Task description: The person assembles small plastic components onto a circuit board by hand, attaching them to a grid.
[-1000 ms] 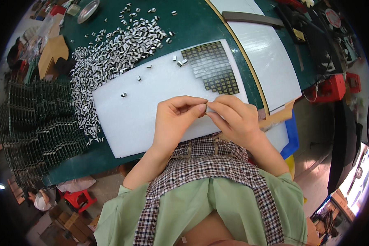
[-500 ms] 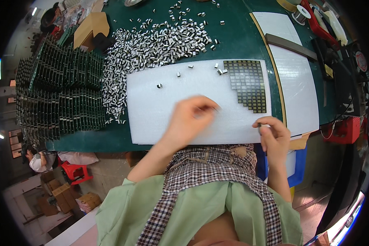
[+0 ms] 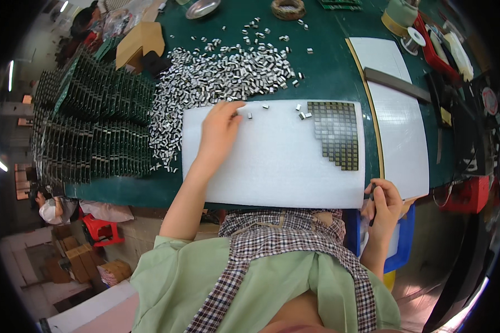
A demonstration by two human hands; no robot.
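Note:
My left hand (image 3: pixel 220 132) is over the upper left part of a white foam sheet (image 3: pixel 272 177). Its thumb and index finger are apart, with nothing visible between them; the other fingers are partly hidden. Just right of its fingertips lies a small silver metal-cased part (image 3: pixel 250 115), with several more along the sheet's far edge. On the sheet's right side, small dark square parts (image 3: pixel 347 136) sit in tight rows with a stepped lower left edge. Off the sheet's near right corner, my right hand (image 3: pixel 384 208) is closed around a slim dark tool, whose kind I cannot make out.
Loose metal-cased parts (image 3: pixel 222 75) are heaped beyond the sheet. Stacked green circuit boards (image 3: pixel 94 125) stand at the left. On the right are a white board (image 3: pixel 403 139) with a grey bar (image 3: pixel 397 83) across it, a solder wire spool (image 3: pixel 413 41) and a blue bin (image 3: pixel 404 238).
My left hand has moved away and to the left across the sheet, covering where one loose part lay. My right hand has drawn back off the near right corner. The view has tilted slightly.

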